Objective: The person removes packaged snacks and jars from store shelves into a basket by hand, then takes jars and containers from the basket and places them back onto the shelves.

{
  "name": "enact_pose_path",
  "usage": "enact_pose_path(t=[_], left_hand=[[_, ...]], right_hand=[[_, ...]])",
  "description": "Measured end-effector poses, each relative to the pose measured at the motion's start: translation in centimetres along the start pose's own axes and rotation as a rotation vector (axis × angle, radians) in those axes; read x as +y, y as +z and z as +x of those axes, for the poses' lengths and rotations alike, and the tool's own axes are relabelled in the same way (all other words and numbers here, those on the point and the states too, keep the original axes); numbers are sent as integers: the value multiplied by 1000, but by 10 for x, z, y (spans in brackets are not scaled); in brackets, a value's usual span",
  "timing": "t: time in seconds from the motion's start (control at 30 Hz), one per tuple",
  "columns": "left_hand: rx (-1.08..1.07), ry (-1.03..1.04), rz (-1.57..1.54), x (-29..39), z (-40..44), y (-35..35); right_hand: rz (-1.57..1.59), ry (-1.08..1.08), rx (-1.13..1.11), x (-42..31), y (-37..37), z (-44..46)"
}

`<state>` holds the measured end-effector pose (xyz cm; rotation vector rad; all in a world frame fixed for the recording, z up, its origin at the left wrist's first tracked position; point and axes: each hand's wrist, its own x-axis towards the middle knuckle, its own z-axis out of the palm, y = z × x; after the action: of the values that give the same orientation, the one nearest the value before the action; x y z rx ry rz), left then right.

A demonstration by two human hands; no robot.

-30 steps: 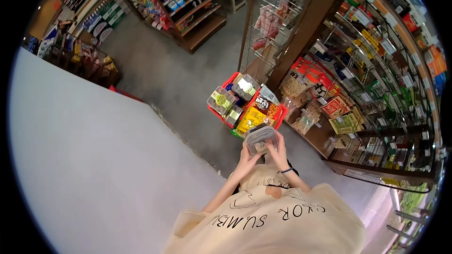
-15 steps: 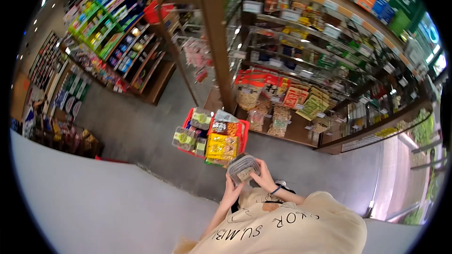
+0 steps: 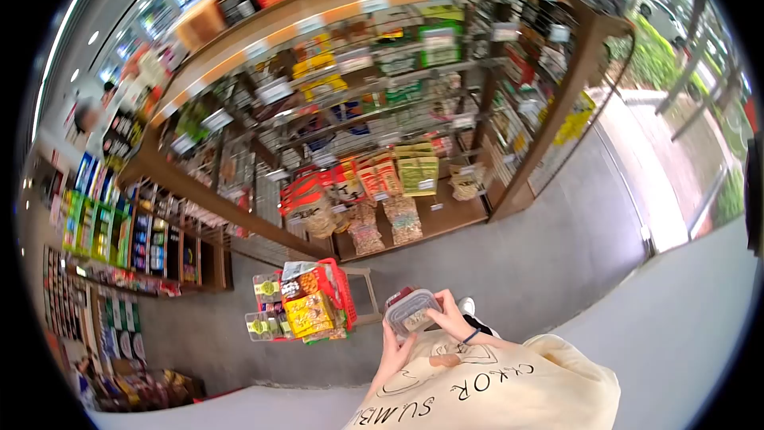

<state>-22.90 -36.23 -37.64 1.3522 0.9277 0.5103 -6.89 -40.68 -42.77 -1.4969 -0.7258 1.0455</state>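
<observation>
A clear plastic food box (image 3: 410,302) with a pale label on its lid is held in front of my body. What fills it shows only as something dark. My left hand (image 3: 391,350) grips its near left side from below. My right hand (image 3: 451,320), with a dark band on the wrist, holds the right side, its thumb on the lid by the label. To the left of the box, apart from my hands, stands a red shopping basket (image 3: 344,293). In it are yellow snack packets (image 3: 309,314), a silver-topped packet (image 3: 299,278) and clear boxes with green labels (image 3: 261,326).
A brown shelving unit (image 3: 223,205) with bagged snacks (image 3: 403,219) on its lower shelf stands ahead. More racks (image 3: 95,227) line the left. Grey floor (image 3: 509,271) lies between the unit and a pale surface (image 3: 637,334) at right. Another person (image 3: 86,115) is far left.
The view has swung to the right, so the shelving and basket sit further left. Both hands still hold the box, which looks slightly more tilted.
</observation>
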Motion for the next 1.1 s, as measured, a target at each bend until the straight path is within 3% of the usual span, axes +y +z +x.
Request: enact_pose_path(t=[0.27, 0.37, 0.43, 0.5, 0.53, 0.77, 0.9, 1.03, 1.1], left_hand=[[-277, 31, 276, 2, 50, 79], [-359, 67, 349, 11, 69, 120], [-403, 63, 378, 20, 73, 142], [-417, 293, 626, 29, 83, 169], [-477, 134, 517, 54, 84, 183], [-397, 298, 625, 119, 112, 211], [-358, 411, 477, 167, 131, 207], [-297, 638, 513, 221, 151, 190], [-251, 692, 496, 244, 160, 178]], right_hand=[[258, 24, 310, 23, -87, -17], [261, 44, 425, -4, -126, -29], [433, 29, 501, -12, -149, -35], [390, -52, 568, 2, -169, -37], [383, -65, 613, -3, -179, -36], [413, -183, 697, -69, -201, -11], [397, -275, 695, -125, -198, 12], [429, -443, 680, -173, -186, 39], [253, -603, 751, -192, -176, 59]])
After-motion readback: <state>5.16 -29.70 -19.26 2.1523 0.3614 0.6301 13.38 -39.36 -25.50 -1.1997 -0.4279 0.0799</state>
